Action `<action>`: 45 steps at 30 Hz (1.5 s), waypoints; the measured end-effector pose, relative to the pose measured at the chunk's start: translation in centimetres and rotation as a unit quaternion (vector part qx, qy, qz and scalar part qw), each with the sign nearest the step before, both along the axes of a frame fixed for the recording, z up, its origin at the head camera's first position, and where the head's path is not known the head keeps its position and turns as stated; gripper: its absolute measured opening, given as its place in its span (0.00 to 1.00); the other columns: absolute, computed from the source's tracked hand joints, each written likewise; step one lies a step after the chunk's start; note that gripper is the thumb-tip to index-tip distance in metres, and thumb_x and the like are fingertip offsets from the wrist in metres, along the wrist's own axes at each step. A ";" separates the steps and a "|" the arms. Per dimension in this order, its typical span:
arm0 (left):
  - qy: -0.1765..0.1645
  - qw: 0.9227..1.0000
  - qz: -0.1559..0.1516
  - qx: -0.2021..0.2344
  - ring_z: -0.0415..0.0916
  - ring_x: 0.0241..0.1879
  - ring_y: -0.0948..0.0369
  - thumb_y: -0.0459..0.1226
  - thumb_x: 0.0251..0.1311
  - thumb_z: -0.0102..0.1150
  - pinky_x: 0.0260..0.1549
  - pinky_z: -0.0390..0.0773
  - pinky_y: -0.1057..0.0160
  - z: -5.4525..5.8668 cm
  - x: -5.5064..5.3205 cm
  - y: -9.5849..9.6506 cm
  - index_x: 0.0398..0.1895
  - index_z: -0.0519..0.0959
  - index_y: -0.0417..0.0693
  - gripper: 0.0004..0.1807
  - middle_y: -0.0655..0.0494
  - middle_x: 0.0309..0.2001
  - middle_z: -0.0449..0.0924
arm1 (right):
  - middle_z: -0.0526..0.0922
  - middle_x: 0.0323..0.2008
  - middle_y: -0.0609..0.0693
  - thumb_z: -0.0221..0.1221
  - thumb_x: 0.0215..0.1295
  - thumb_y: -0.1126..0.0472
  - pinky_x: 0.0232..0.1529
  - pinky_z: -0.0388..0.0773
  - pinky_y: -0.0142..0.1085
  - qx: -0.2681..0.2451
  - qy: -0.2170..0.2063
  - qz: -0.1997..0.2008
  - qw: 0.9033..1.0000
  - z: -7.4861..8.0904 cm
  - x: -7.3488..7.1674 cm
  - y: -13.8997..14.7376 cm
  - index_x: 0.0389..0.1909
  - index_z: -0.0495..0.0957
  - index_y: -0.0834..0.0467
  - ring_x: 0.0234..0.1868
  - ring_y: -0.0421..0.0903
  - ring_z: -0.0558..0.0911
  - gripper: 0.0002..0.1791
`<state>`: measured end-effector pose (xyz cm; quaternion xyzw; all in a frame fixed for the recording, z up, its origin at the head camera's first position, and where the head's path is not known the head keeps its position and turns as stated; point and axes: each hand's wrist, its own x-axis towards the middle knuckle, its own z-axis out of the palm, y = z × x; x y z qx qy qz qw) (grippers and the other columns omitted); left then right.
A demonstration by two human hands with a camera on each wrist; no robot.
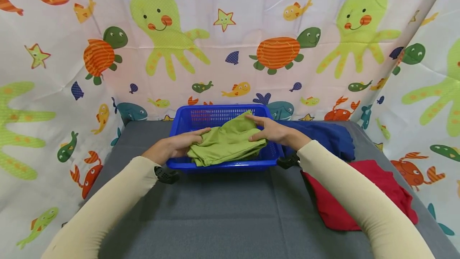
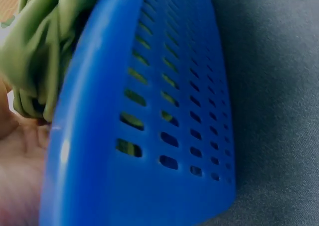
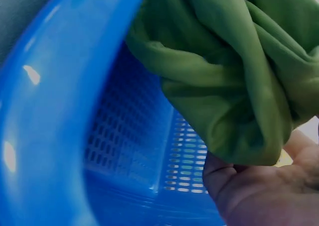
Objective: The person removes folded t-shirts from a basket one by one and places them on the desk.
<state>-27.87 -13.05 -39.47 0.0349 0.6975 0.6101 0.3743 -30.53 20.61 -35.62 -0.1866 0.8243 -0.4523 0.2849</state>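
Observation:
A folded piece of green cloth (image 1: 228, 141) is held at the mouth of a blue plastic basket (image 1: 224, 166) with slotted walls. My left hand (image 1: 179, 144) grips the cloth's left end, just inside the basket's left rim. At the cloth's right end, my right hand (image 1: 274, 132) holds it between thumb and fingers. The right wrist view shows loose folds of the green cloth (image 3: 224, 76) hanging above the basket's inside wall (image 3: 129, 121). In the left wrist view the basket rim (image 2: 79, 116) partly hides the left hand (image 2: 22, 171), and its fingertips are out of sight.
A dark blue cloth (image 1: 323, 135) lies right of the basket, behind my right forearm. Nearer, a red cloth (image 1: 381, 183) lies partly under that forearm's line of sight. The grey tabletop (image 1: 215, 215) is bounded by a printed curtain (image 1: 223, 63) behind and at both sides.

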 end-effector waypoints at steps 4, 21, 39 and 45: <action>0.017 0.999 0.002 0.049 0.82 0.34 0.66 0.28 0.69 0.37 0.34 0.84 0.67 0.6 0.1 -0.4 0.82 0.46 0.71 0.42 0.54 0.62 0.70 | 0.38 0.83 0.51 0.66 0.66 0.60 0.79 0.43 0.61 -0.035 0.033 -0.001 0.999 0.8 -0.1 0.3 0.82 0.48 0.44 0.83 0.55 0.38 0.50; 0.126 0.989 0.053 0.053 0.77 0.27 0.63 0.25 0.66 0.44 0.23 0.78 0.68 3.4 0.3 -0.8 0.81 0.48 0.73 0.46 0.47 0.74 0.55 | 0.32 0.83 0.50 0.64 0.67 0.64 0.55 0.79 0.36 -0.101 -0.004 -0.016 0.995 1.1 -0.5 0.8 0.83 0.35 0.45 0.64 0.50 0.73 0.56; 0.191 0.975 0.057 0.095 0.80 0.42 0.63 0.27 0.69 0.45 0.33 0.78 0.67 6.8 0.8 0.3 0.81 0.49 0.75 0.44 0.49 0.78 0.54 | 0.40 0.82 0.50 0.63 0.69 0.65 0.50 0.80 0.34 -0.118 0.003 0.003 0.993 5.3 -0.7 2.7 0.82 0.34 0.44 0.59 0.46 0.78 0.55; 0.167 0.975 0.037 0.140 0.81 0.50 0.64 0.28 0.75 0.43 0.40 0.84 0.65 7.2 1.6 0.6 0.81 0.46 0.75 0.42 0.52 0.82 0.45 | 0.41 0.82 0.52 0.62 0.69 0.64 0.52 0.79 0.35 -0.118 -0.001 0.019 0.993 6.3 0.0 3.7 0.82 0.34 0.43 0.47 0.44 0.84 0.54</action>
